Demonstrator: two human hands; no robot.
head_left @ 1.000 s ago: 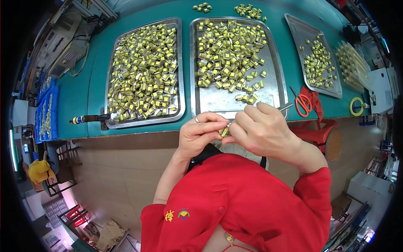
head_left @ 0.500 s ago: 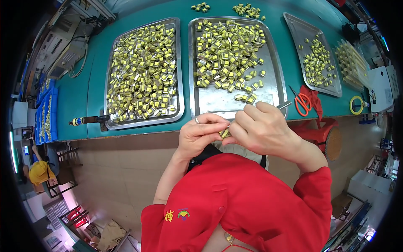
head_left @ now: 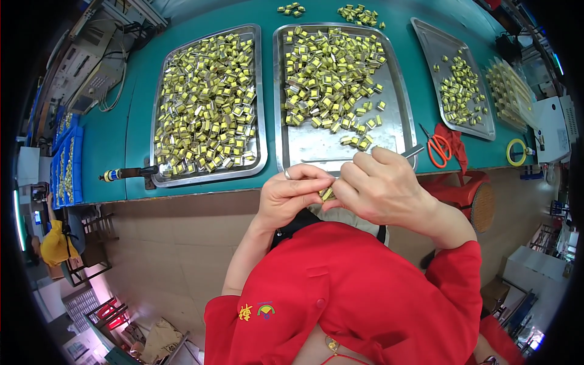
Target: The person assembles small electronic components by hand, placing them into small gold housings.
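Is a workshop: trays (head_left: 394,128) of small parts (head_left: 331,79) from eleven to two o'clock, perhaps electronic instruments (head_left: 96,80) at ten.

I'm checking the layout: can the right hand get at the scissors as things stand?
Probably yes: the scissors lie close by, uncovered, though the right hand grips a metal tool.

Reds and yellows on the right

Orange-handled scissors (head_left: 432,142) lie beside a red cloth (head_left: 459,153), folks! Yellow tape roll (head_left: 509,153) over to the right, red stool (head_left: 451,190) below, and far left, a person in yellow (head_left: 58,244)!
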